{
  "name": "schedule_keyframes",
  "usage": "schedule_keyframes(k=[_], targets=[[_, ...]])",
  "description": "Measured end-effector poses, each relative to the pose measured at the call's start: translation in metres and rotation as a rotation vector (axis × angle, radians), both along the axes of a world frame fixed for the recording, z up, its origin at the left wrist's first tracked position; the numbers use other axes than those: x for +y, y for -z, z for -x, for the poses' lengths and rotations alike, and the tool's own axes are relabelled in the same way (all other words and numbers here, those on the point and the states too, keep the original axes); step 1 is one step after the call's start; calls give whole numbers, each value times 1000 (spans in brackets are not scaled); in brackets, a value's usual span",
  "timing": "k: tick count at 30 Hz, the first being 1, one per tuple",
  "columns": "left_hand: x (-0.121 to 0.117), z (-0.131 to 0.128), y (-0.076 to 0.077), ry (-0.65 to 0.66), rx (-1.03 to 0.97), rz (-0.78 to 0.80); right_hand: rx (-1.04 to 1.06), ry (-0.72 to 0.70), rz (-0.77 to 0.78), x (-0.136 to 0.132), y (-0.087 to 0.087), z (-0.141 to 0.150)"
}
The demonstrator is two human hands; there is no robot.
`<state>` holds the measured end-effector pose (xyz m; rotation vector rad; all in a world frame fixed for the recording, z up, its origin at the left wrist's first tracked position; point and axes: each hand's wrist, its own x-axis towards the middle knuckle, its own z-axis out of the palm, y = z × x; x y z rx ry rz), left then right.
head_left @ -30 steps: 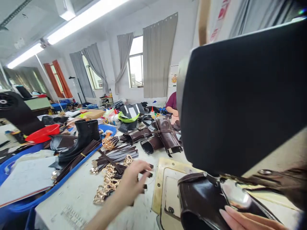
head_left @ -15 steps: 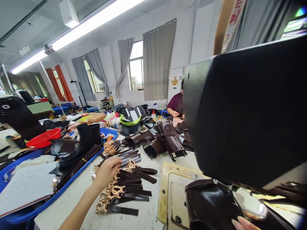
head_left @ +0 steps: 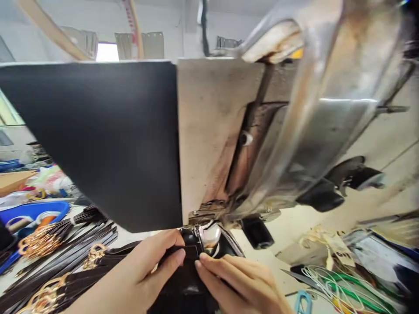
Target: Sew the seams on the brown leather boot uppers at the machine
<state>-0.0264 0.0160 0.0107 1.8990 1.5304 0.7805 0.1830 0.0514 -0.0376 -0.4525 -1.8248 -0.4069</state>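
Note:
A glossy dark brown leather piece [head_left: 186, 283] lies under the head of a sewing machine [head_left: 212, 131]. My left hand [head_left: 144, 272] grips its left side, thumb and fingers closed close to the presser foot. From the other side, my right hand [head_left: 242, 281] has its fingers together, pressing on the leather's right edge. Between the fingertips shows a small flat dark patch or strap end [head_left: 192, 253]; whether it is separate from the leather cannot be made out. Left of my left wrist lie dark straps with gold-coloured metal clasps [head_left: 49, 294].
The machine head blocks much of the view ahead. Bundled dark straps [head_left: 94, 233] and a blue tub [head_left: 36, 209] are at the left. On the right lie scissors [head_left: 309, 279], tangled white thread [head_left: 337, 285] and a light blue tool handle [head_left: 303, 302].
My left hand has left the clasped straps and come over to the leather at the machine. My right hand is now more fully in view. The view has swung right and closer to the machine.

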Motion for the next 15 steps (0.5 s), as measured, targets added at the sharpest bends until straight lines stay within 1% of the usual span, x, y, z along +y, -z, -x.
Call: schedule_keyframes(k=[1, 3, 4, 5, 7, 10, 11, 13, 14, 15], targets=[[7, -6, 0, -10, -3, 100, 23, 0, 0, 1, 2, 1], [21, -12, 2, -74, -40, 294, -43, -21, 42, 2, 2, 0], [27, -12, 3, -106, -66, 374, -84, -32, 62, 2, 1, -1], [32, -12, 4, -135, -86, 419, -123, -44, 74, 1, -1, -4], [38, -10, 6, -186, -102, 390, -159, -59, 75, 1, -4, -7], [39, -7, 7, -276, -125, 390, -121, -43, 65, 0, -5, -8], [38, -7, 6, -280, -151, 413, -120, -31, 67, 0, -5, -7], [36, -10, 3, -233, -208, 441, -123, -16, 72, 0, -4, -5], [35, -12, 1, -202, -226, 419, -120, -17, 76, 0, -3, -4], [34, -14, -1, -185, -238, 361, -113, -26, 84, 0, -2, -3]])
